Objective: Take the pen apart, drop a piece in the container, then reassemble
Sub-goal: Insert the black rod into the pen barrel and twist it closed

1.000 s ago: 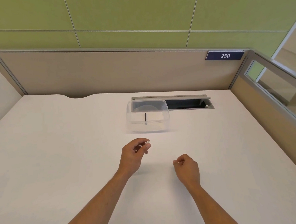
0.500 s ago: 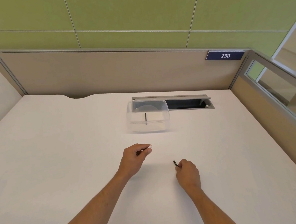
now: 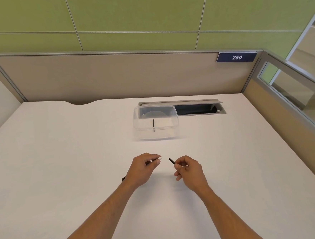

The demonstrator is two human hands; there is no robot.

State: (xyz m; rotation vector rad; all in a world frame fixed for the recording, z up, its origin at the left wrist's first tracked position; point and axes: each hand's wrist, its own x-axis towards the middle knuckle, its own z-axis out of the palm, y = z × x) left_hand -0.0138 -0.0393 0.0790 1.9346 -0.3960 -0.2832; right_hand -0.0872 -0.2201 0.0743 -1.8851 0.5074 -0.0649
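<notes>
My left hand [image 3: 140,170] grips the pen body; its white end [image 3: 160,158] pokes out past my thumb toward the right, and its dark tail [image 3: 123,178] shows behind my wrist. My right hand [image 3: 189,170] pinches a thin black pen piece [image 3: 171,161] that points up-left at the white end, a small gap apart. Beyond my hands stands a clear plastic container [image 3: 175,126] with a short black piece [image 3: 153,125] inside it.
The white desk [image 3: 62,163] is bounded by a beige partition at the back and right. An open cable slot [image 3: 198,109] with a grey frame lies right behind the container. A label reading 250 [image 3: 236,57] hangs on the partition.
My right hand has lifted off the desk and moved left and forward with the black piece. My left hand has dropped slightly, bringing the pen's white end close to that piece.
</notes>
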